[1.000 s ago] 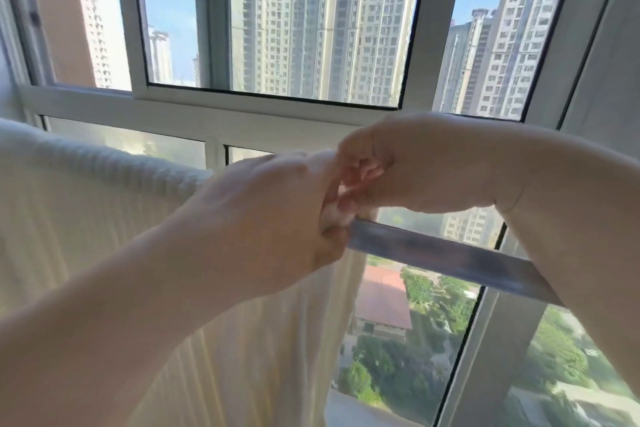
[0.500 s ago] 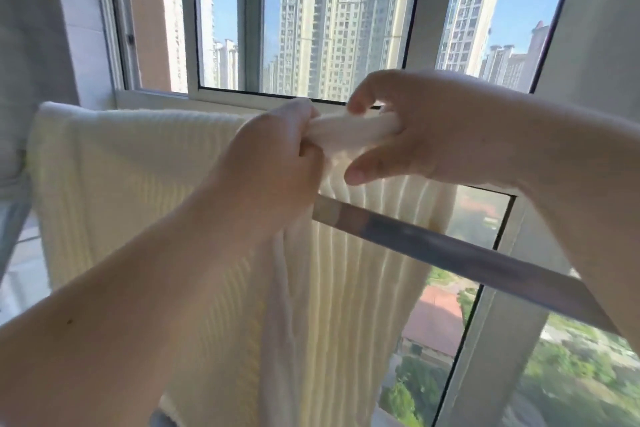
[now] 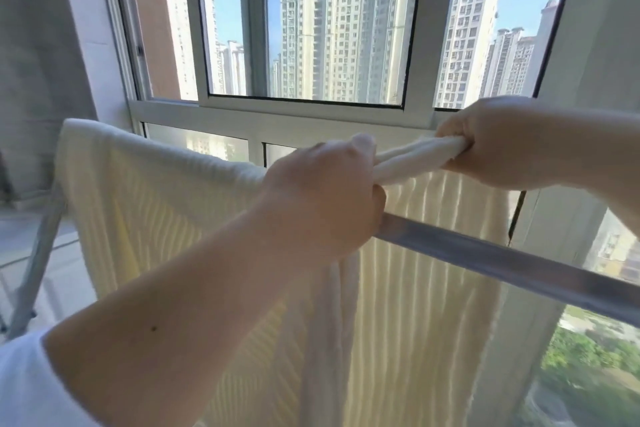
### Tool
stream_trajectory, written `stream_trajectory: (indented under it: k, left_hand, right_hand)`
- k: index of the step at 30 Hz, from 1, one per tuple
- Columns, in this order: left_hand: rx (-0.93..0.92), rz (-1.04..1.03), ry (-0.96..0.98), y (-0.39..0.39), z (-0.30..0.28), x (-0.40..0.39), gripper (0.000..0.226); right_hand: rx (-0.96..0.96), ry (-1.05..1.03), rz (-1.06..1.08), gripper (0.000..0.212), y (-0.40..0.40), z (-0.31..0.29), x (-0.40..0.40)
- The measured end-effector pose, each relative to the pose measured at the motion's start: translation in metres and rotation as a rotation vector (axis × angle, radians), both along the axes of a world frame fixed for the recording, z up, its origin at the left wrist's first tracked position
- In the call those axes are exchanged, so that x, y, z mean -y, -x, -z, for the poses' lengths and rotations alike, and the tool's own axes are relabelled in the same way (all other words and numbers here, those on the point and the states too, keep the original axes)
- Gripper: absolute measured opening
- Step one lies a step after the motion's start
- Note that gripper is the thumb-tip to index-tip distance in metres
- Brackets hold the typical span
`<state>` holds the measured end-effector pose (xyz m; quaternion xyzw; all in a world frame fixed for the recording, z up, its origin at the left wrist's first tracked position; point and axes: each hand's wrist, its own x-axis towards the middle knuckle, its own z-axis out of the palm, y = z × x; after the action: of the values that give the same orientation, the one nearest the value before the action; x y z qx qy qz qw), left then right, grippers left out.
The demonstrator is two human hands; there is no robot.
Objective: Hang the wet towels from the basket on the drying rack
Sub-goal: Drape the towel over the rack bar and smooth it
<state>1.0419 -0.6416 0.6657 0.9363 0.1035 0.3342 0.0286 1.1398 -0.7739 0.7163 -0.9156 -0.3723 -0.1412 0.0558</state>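
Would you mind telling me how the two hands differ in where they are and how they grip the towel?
The left hand sits near the middle of the picture, close to the metal rack bar; the right hand is higher and farther right. The left hand shows its back, fist closed on the cream towel; the right hand's fingers curl round the bunched edge from the side. Both grip the same rolled top edge, stretched between them.

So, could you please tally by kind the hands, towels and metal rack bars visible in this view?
Hands: 2, the left hand and the right hand
Cream towel: 1
Metal rack bar: 1
Total: 4
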Motion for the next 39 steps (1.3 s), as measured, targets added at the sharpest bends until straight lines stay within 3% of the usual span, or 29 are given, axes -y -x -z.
stream_trajectory:
  k: [4, 8, 11, 16, 19, 22, 24, 27, 32, 39]
  left_hand:
    - [-0.001, 0.086, 0.173, 0.005, 0.0, 0.005, 0.019]
    - [0.129, 0.208, 0.444, 0.012, -0.01, 0.018, 0.008]
    - [0.215, 0.208, 0.605, 0.009, -0.015, 0.031, 0.007]
    - [0.136, 0.172, 0.467, 0.014, -0.018, 0.063, 0.014]
    - [-0.045, -0.104, 0.185, 0.016, -0.011, 0.077, 0.017]
    - [-0.067, -0.306, 0.02, 0.019, -0.008, 0.081, 0.005]
    - [0.061, -0.232, 0.184, 0.023, -0.01, 0.089, 0.01]
    - [0.259, -0.004, 0.467, 0.023, -0.019, 0.108, 0.011]
    - [0.314, 0.121, 0.579, 0.016, -0.02, 0.132, 0.007]
    - [0.279, 0.247, 0.279, 0.011, -0.017, 0.179, 0.017]
  right_hand:
    - [-0.104, -0.1, -0.1, 0.013, -0.002, 0.002, -0.007]
    - [-0.407, -0.328, -0.338, 0.032, 0.002, -0.004, 0.001]
    - [-0.56, -0.366, -0.467, 0.04, 0.005, -0.008, 0.012]
    - [-0.41, 0.051, -0.453, 0.014, 0.014, -0.015, 0.036]
    - [-0.118, 0.257, -0.318, 0.023, 0.012, -0.017, 0.046]
    - [0.274, 0.05, -0.282, 0.01, 0.0, -0.024, 0.047]
    - [0.335, -0.14, -0.306, 0.017, -0.007, -0.026, 0.052]
    - [0.199, -0.341, -0.337, 0.022, -0.012, -0.028, 0.062]
    - [-0.042, -0.425, -0.377, 0.011, -0.02, -0.026, 0.092]
    - [-0.416, -0.209, -0.396, 0.027, -0.031, -0.042, 0.154]
